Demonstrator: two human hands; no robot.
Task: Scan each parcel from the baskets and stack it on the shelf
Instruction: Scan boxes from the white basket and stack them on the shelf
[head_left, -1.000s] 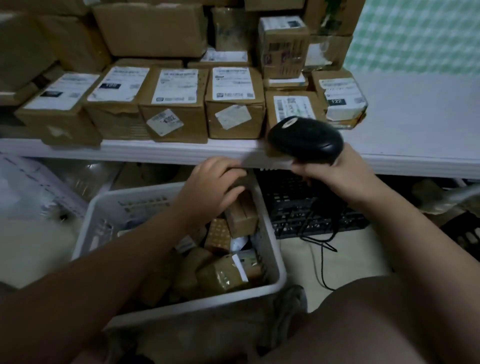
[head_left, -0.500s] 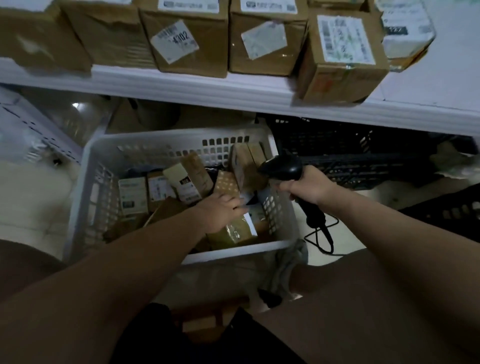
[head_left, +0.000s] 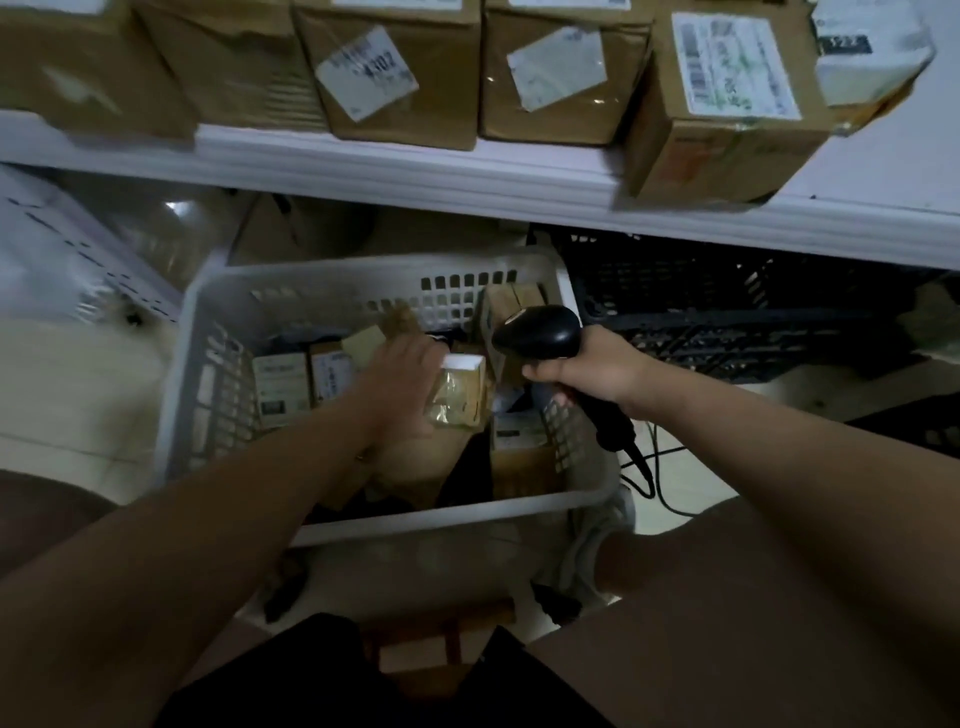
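Just right of the left hand (head_left: 400, 384), inside the white basket (head_left: 447, 512), the small parcel (head_left: 460, 397) stands tilted on end, its long axis running away from the person and its white label uppermost. The hand's fingers curl round its left side (blur hides the fingertips). The right hand (head_left: 587, 371), wrapped round the scanner (head_left: 537, 332), hangs just past the parcel's right edge. The label probably needs only a turn toward it.

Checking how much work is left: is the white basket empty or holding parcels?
Holding parcels: several small boxes lie inside the white basket, and the left hand grips a taped parcel.
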